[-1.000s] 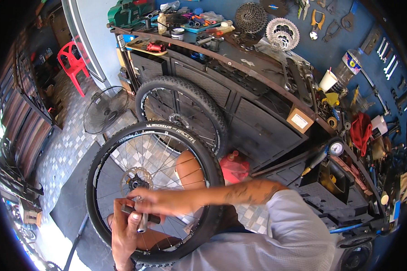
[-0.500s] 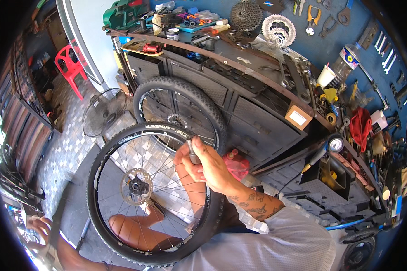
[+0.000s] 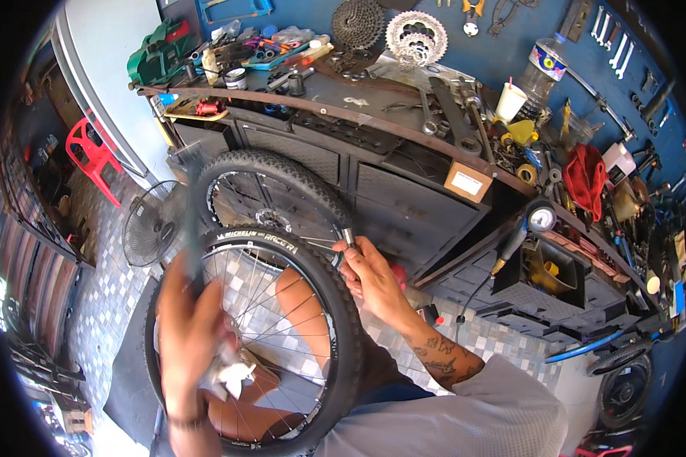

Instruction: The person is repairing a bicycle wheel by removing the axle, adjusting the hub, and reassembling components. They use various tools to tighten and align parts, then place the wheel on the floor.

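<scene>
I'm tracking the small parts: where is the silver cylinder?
At the centre of the head view, the silver cylinder sits in the right hand, by the nearer tyre's upper right.

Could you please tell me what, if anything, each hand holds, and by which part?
The right hand grips a metal cylinder below its exposed top. A dark thing rises at the left hand; blur hides whether it is held.

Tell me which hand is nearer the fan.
Left. In the picture, the left hand is below and slightly right of the fan; the right hand is much farther right.
</scene>
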Demonstrator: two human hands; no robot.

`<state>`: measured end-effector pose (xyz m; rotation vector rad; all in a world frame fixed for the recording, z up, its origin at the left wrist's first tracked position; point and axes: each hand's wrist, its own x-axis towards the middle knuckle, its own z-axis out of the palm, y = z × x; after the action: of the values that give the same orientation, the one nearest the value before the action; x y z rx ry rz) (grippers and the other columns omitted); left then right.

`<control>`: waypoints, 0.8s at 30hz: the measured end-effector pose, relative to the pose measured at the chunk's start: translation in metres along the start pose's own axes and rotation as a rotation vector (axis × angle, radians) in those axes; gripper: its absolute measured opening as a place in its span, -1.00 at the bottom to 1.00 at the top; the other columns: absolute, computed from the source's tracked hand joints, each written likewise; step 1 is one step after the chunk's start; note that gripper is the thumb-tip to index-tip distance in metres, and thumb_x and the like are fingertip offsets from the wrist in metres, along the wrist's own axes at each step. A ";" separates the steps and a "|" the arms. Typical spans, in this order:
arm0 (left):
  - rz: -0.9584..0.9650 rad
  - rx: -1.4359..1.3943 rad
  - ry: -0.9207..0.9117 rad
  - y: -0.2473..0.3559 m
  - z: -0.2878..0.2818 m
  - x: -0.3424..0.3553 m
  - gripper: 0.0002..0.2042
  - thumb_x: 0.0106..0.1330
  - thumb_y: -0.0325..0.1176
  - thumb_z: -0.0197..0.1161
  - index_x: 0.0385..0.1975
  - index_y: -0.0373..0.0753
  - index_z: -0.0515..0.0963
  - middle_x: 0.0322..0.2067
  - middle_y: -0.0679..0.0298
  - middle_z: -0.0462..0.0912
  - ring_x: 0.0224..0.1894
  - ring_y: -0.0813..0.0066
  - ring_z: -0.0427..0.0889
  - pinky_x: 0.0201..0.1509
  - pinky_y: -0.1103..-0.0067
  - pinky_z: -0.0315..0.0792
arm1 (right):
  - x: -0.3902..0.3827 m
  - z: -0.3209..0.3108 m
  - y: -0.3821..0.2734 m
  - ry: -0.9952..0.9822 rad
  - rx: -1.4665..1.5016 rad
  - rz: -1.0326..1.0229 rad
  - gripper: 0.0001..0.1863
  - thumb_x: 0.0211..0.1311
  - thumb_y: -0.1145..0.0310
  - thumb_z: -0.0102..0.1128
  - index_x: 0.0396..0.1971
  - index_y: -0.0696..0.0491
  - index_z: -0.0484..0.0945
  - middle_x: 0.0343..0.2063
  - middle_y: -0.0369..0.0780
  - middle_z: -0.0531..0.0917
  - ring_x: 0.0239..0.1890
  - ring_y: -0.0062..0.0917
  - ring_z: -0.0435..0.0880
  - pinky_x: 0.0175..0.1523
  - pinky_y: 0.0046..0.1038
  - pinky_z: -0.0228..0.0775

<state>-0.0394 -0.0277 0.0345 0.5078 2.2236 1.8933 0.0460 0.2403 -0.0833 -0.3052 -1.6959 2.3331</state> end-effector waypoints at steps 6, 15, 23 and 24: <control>0.391 0.425 -0.512 0.085 0.206 0.216 -0.49 0.25 -0.27 0.42 0.09 -0.54 0.58 -0.51 0.18 0.63 -0.44 0.42 0.68 -0.46 0.42 0.50 | -0.043 -0.005 0.019 0.095 0.059 0.120 -0.67 0.72 0.08 0.01 0.07 0.05 0.51 -0.45 -0.45 0.34 -0.45 -0.81 0.25 -0.40 -0.65 0.09; 0.347 0.610 -0.391 0.075 0.320 0.309 -0.57 0.16 -0.28 0.38 -0.06 -0.50 0.73 0.04 -0.29 0.74 0.19 -0.17 0.72 0.28 0.22 0.60 | -0.084 -0.041 0.058 0.223 0.025 0.322 -0.70 0.65 0.04 0.14 0.00 -0.01 0.49 -0.47 -0.45 0.39 -0.51 -0.80 0.30 -0.46 -0.67 0.11; 0.548 0.474 -0.284 0.071 0.230 0.262 -0.56 0.29 -0.14 0.41 0.04 -0.33 0.74 -0.03 -0.10 0.80 0.03 0.05 0.81 0.21 0.30 0.63 | -0.042 -0.064 0.107 0.151 -0.171 0.076 -0.78 0.65 0.22 0.04 -0.23 0.02 0.39 -0.48 -0.39 0.42 -0.45 -0.69 0.40 -0.32 -0.54 0.25; 0.643 0.436 -0.321 0.062 0.191 0.243 -0.52 0.35 -0.08 0.40 0.09 -0.36 0.72 -0.11 -0.05 0.83 -0.04 0.16 0.83 0.11 0.32 0.66 | -0.036 -0.067 0.111 0.195 -0.240 0.093 -0.81 0.63 0.25 0.05 -0.22 0.03 0.40 -0.45 -0.39 0.42 -0.40 -0.68 0.40 -0.26 -0.53 0.26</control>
<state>-0.1889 0.2457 0.0822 1.6313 2.4133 1.3642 0.0926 0.2569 -0.2090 -0.6466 -1.8992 2.0805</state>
